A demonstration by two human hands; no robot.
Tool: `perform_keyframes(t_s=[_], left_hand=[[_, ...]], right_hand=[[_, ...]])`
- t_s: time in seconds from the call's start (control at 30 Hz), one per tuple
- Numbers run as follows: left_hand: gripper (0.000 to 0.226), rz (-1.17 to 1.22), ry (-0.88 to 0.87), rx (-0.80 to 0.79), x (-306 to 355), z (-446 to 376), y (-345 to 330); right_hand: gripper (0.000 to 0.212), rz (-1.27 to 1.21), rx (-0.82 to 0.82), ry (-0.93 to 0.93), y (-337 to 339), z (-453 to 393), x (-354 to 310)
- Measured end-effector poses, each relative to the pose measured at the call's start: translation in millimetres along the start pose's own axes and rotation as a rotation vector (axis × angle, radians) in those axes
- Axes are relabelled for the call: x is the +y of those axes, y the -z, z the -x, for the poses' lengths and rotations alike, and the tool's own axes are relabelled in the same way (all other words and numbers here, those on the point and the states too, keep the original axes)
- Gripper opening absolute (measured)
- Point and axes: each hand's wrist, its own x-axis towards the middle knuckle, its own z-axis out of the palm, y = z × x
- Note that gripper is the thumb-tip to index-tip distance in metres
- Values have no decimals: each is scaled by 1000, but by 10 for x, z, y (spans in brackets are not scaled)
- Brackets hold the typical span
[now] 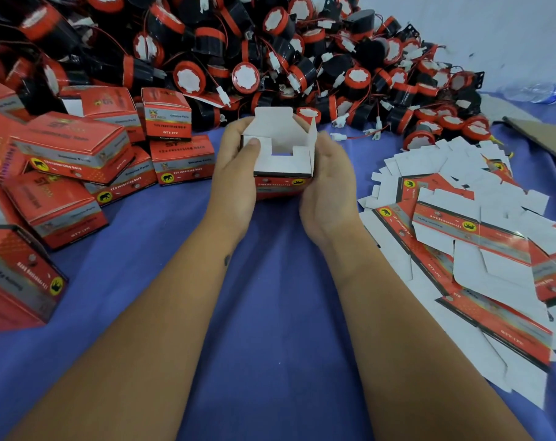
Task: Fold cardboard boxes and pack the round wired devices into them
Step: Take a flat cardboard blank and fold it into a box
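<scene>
Head view:
— What might slip?
— My left hand (235, 173) and right hand (326, 186) clasp the half-folded red-and-white cardboard box (281, 154); if my thumb eases, its flaps spring open.
— Anything inside?
— Can't tell. Black-and-red round wired devices (244, 78) heap just behind it.

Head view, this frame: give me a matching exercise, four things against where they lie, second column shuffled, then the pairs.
Things:
1. half-folded box
2. flat unfolded cartons
3. closed red boxes
4. pile of round wired devices

Places:
A. heaped at the far side of the blue cloth
B. spread out on the right
C. stacked on the left
D. held in the middle, between the left hand and the right hand, flaps open

Pairs: 1-D, 2-B, 3-C, 4-A
</scene>
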Motion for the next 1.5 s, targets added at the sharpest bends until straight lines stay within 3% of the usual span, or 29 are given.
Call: perform_keyframes(t_s=[0.37, 0.53, 0.7, 0.83, 1.0, 1.17, 1.23, 1.33, 1.4, 1.5], left_hand=[[38, 69, -32, -43, 19, 27, 3], [18, 33, -22, -93, 32, 73, -1], [47, -69, 65, -12, -16, 38, -7], [46, -121, 91, -27, -31, -15, 31], [51, -207, 3, -122, -8, -6, 76], [36, -293, -170, -53, 21, 51, 38], [33, -221, -163, -65, 29, 60, 35], [23, -72, -85, -115, 29, 55, 29], [10, -24, -63, -106, 22, 16, 23], [7, 61, -51, -70, 2, -22, 35]], right_hand=[[30, 140, -7, 57, 4, 19, 42], [21, 78, -49, 31, 9, 37, 25], [35, 264, 23, 62, 46, 17, 28], [41, 397, 112, 148, 53, 12, 50], [36, 508, 142, 268, 55, 34, 56], [32, 609, 226, 381, 15, 54, 51], [24, 526, 194, 318, -5, 37, 34], [39, 292, 129, 121, -32, 15, 6], [40, 321, 156, 37, -39, 13, 21], [47, 303, 178, -87, -52, 33, 60]])
